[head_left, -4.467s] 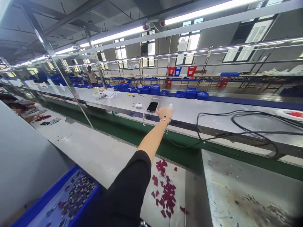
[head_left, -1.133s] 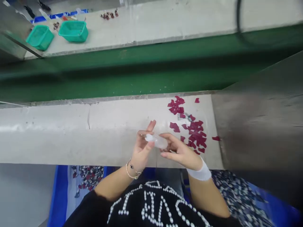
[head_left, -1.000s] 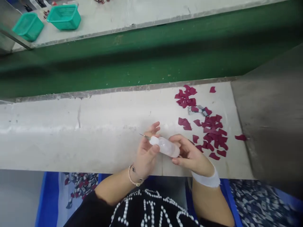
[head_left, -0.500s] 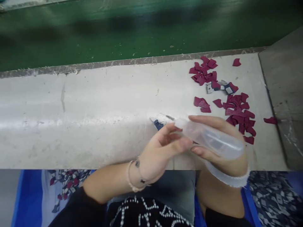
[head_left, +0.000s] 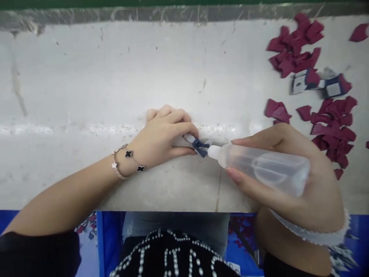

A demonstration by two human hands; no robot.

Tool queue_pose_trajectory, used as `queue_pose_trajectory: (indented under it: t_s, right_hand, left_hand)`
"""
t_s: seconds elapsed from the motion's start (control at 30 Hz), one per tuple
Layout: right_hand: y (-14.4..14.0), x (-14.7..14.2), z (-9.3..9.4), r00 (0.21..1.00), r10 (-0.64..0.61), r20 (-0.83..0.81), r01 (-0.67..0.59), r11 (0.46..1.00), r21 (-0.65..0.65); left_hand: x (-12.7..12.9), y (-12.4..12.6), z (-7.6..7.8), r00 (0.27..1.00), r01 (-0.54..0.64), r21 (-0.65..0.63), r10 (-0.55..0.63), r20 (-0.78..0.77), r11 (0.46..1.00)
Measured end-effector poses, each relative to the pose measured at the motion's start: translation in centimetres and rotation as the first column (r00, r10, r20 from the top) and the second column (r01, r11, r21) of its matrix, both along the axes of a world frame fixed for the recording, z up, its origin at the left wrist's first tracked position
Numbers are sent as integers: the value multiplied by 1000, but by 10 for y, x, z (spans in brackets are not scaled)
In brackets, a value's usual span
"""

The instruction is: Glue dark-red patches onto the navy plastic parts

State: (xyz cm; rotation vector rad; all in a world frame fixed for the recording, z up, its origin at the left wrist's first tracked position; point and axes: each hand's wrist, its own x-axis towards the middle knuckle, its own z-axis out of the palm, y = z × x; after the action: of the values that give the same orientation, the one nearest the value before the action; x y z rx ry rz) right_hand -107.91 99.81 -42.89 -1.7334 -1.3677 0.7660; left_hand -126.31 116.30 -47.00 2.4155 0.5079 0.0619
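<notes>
My left hand (head_left: 170,134) rests on the white bench, thumb and index finger pinched on a small dark blue and white piece (head_left: 199,147). My right hand (head_left: 291,169) is wrapped round a translucent squeeze bottle (head_left: 268,167), which lies tilted with its white nozzle toward the left. The nozzle tip is at the right end of the blue piece; whether they touch I cannot tell. Right of the bottle lie loose dark red pieces (head_left: 334,123), with a smaller group (head_left: 277,110) just above my right hand.
Farther back on the white bench (head_left: 115,84) are another red pile (head_left: 294,46) and blue-and-white pieces with red parts (head_left: 334,86). Blue bins (head_left: 108,238) holding many small pieces stand below the front edge. A green surface (head_left: 129,3) borders the back.
My hands have drawn apart. The left now pinches the small blue piece on the bench, and the bottle's nozzle has come to that piece. The camera view has tilted downward.
</notes>
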Motion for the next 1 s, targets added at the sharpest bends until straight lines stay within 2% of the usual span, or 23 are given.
queue_pose_trajectory:
  t_s: [0.1, 0.2, 0.33, 0.4, 0.57, 0.67, 0.77, 0.87, 1.0]
  right_hand:
    - [3, 3, 2, 1000, -8, 26, 9, 999, -37]
    - [4, 7, 1, 998, 62, -22, -64, 988, -140]
    - [0, 5, 1, 998, -21, -53, 10, 979, -203]
    - [-1, 3, 2, 999, -17, -32, 10, 976, -220]
    - [0, 0, 2, 999, -37, -33, 30, 983, -183]
    - [1, 3, -1, 990, -72, -125, 49, 983, -179]
    - [4, 14, -6, 965, -12, -260, -29, 988, -154]
    - [6, 29, -11, 960, 99, -264, -138, 981, -135]
    - [5, 37, -19, 958, 93, -272, -136, 980, -146]
  left_hand:
    - [-2, 0, 0, 1000, -3, 11, 2, 10, 1000]
    - [-2, 1, 0, 1000, -5, 3, 5, 1, 1000]
    - [0, 2, 0, 1000, -11, -20, 11, 3, 1000]
    - [0, 2, 0, 1000, -12, -22, 12, 4, 1000]
    - [-1, 2, 0, 1000, 2, 20, -2, -2, 1000]
    - [-2, 2, 0, 1000, 13, 51, -14, 3, 999]
    - [-2, 2, 0, 1000, 8, 61, -9, 16, 998]
    - [-2, 2, 0, 1000, 0, 50, 0, 11, 999]
    - [-3, 3, -1, 1000, -4, 48, 3, 25, 999]
